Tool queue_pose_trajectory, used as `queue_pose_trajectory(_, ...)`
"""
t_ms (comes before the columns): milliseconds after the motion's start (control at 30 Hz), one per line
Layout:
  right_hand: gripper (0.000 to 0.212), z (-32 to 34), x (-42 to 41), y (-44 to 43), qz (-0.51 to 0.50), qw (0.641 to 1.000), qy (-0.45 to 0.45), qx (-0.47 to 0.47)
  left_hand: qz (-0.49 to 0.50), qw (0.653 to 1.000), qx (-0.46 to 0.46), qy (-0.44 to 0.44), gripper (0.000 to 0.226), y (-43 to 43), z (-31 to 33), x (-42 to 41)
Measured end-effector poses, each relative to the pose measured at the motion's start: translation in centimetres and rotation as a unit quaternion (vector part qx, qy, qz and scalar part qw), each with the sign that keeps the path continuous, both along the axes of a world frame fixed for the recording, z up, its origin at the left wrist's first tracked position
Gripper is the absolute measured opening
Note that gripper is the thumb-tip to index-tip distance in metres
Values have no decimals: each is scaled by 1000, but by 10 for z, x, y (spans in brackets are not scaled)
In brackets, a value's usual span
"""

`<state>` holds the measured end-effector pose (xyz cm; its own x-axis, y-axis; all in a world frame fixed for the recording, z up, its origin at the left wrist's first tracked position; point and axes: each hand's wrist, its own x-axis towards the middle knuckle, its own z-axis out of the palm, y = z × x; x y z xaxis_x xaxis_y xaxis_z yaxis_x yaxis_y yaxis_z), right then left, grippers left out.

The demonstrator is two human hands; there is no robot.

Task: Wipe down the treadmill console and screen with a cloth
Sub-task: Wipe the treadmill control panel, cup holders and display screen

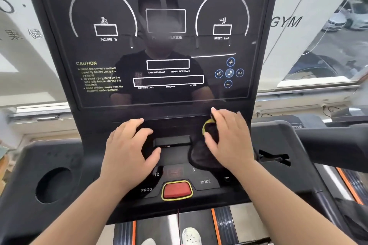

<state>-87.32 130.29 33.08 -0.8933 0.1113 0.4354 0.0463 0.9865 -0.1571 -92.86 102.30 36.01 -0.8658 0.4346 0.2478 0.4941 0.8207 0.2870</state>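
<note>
The black treadmill console [83, 145] fills the view, with its dark glossy screen [159, 45] above, off and reflecting a person. A dark cloth with a yellow edge [201, 155] lies on the lower console right of a small black slot. My right hand [231, 141] presses on the cloth with spread, nearly straight fingers. My left hand [127, 149] rests flat on the console left of the slot, fingers spread, holding nothing.
A red stop button [176, 190] sits below the hands between the PROG and MODE keys. A round cup holder [53, 185] is at the left. A black handrail [328, 141] runs off right. The treadmill belt and a white shoe [191, 234] show below.
</note>
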Motion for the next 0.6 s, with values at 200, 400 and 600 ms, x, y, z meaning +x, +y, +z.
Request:
queue_pose_trajectory(200, 76, 2, -1, -37, -52, 998, -35, 3, 34, 999, -4, -6, 56, -29, -7, -1)
queue_pose_trajectory(400, 67, 17, -39, -135, 144, 988, -41, 31, 42, 999, 10, -6, 58, -55, -9, -4)
queue_pose_trajectory(600, 70, 0, -45, -153, 173, 974, -100, 108, 35, 999, 31, -12, 55, -66, -12, -9)
